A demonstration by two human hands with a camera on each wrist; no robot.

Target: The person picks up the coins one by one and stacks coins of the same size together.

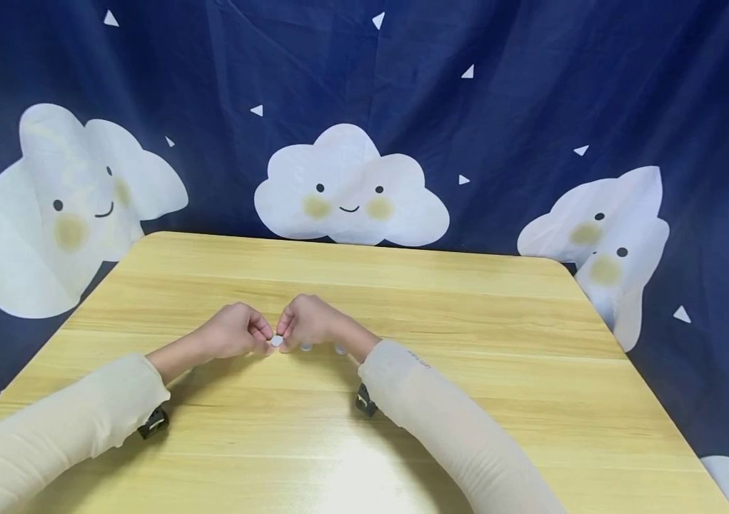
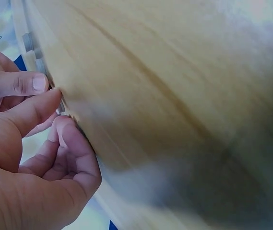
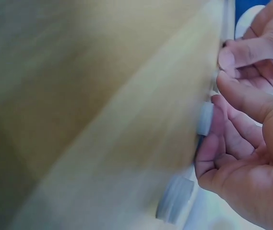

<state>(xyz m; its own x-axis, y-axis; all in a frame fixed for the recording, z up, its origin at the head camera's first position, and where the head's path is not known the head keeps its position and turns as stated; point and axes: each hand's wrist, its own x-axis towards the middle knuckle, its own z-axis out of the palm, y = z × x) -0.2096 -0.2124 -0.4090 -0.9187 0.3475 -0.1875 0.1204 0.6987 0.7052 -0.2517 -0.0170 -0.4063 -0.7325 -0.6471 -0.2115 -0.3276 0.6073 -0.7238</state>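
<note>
A small white disc (image 1: 277,341) lies between the fingertips of both hands, low over the wooden table. My left hand (image 1: 235,330) pinches its left side between thumb and fingers. From the other side my right hand (image 1: 310,320) pinches it too, thumb and fingertips at its edge. Fingers cover much of the disc in the wrist views. Two more small white pieces stand close by under the right hand and wrist: a nearer round one (image 3: 205,118) beside the right fingers and a farther, ridged one (image 3: 174,200), which looks like a bottle cap.
The light wooden table (image 1: 499,400) reaches back to a dark blue curtain (image 1: 210,64) printed with smiling clouds. A black wrist camera (image 1: 154,423) hangs under the left sleeve, another black camera (image 1: 366,401) under the right one.
</note>
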